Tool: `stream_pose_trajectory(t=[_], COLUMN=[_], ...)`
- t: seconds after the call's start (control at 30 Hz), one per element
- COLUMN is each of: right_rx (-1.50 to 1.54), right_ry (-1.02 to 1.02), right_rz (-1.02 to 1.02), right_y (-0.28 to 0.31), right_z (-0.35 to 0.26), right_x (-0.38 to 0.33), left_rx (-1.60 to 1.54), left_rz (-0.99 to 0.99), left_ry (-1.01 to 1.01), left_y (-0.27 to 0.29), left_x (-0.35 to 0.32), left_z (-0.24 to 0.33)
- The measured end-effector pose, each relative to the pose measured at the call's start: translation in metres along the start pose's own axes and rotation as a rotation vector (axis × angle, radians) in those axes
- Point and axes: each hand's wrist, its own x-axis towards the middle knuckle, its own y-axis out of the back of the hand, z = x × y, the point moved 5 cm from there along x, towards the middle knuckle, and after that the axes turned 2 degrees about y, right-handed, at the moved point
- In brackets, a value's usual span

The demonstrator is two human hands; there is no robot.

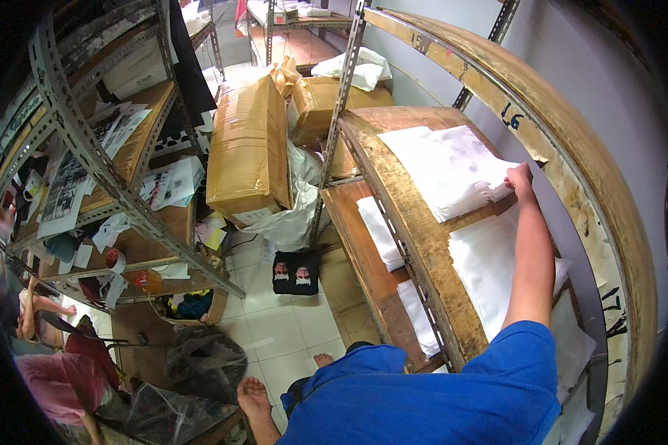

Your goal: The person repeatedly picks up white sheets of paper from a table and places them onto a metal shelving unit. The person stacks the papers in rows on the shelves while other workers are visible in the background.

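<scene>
Right hand point(519, 178) reaches up to the wooden shelf point(393, 193) and pinches the near edge of the stack of white sheets point(445, 167), fingers closed on the top layers. The stack lies flat on the shelf board, by the wall. Left hand out of view.

Risk: the grip takes only an edge, so pulling could drag neighbouring sheets off the shelf or crease them; the stack looks loose.

Unclear: how many sheets are held; thumb hidden behind the fingers. Lower white piles point(490, 267) are partly covered by the arm. Fisheye bends the shelf rails.
</scene>
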Motion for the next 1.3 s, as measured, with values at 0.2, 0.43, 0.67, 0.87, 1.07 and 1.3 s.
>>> stream_pose_trajectory(t=[0.2, 0.43, 0.67, 0.87, 1.07, 1.3], right_rx=[0.076, -0.225, 0.212, 0.141, 0.195, -0.507], right_ry=[0.014, 0.626, 0.825, 1.221, 1.352, 0.776], right_rz=[0.016, 0.284, -0.374, -0.801, -1.230, -1.912], right_y=[-0.008, -0.002, -0.100, -0.214, -0.378, -0.484], right_z=[0.008, -0.015, -0.186, -0.303, -0.213, 0.124], right_x=[0.012, 0.076, -0.102, -0.365, -0.538, -0.701], left_rx=[0.032, -0.020, -0.082, -0.112, 0.059, 0.158], left_rz=[0.047, -0.056, -0.132, -0.060, 0.158, 0.535], left_ry=[-0.021, 0.024, -0.090, -0.383, -0.620, -0.917], left_y=[-0.007, 0.017, 0.018, 0.050, 0.116, 0.217], left_x=[-0.008, -0.003, -0.015, -0.086, -0.151, -0.236], left_z=[0.006, 0.002, 0.026, 0.094, 0.134, 0.131])
